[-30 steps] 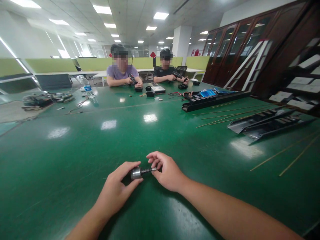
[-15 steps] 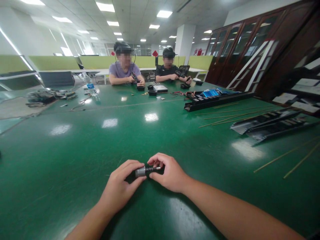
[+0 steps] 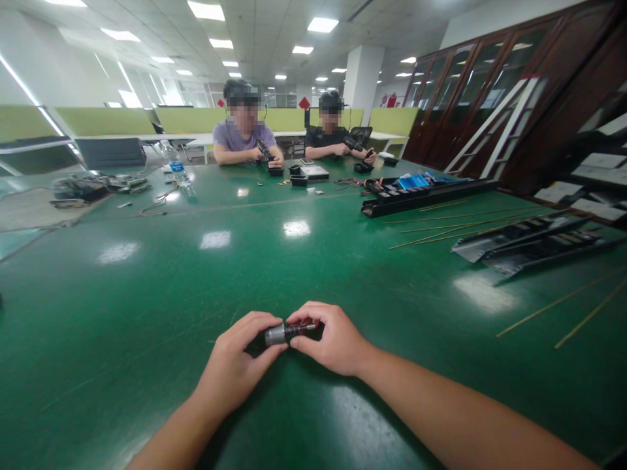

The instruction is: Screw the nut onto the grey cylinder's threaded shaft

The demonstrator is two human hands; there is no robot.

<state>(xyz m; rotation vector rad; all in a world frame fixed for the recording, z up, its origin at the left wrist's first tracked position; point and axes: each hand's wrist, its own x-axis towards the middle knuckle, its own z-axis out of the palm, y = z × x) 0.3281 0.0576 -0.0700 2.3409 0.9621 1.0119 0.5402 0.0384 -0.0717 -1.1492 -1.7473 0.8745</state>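
My left hand (image 3: 235, 362) grips a small silver metal cylinder (image 3: 275, 335) between thumb and fingers, just above the green table (image 3: 196, 281). A thin dark shaft (image 3: 300, 329) sticks out of the cylinder to the right. My right hand (image 3: 329, 339) pinches that shaft with its fingertips, and most of the shaft is covered by them. The two hands almost touch near the table's front edge.
Two people sit at the far end working with small tools and black parts (image 3: 295, 179). Long black trays (image 3: 421, 194) (image 3: 529, 243) and thin rods (image 3: 455, 230) lie on the right. A water bottle (image 3: 177, 171) and cables (image 3: 93, 188) are at the far left. Wooden cabinets line the right wall.
My right hand has slid left along the shaft toward the cylinder, so less of the shaft shows. The left hand keeps its hold in the same place.
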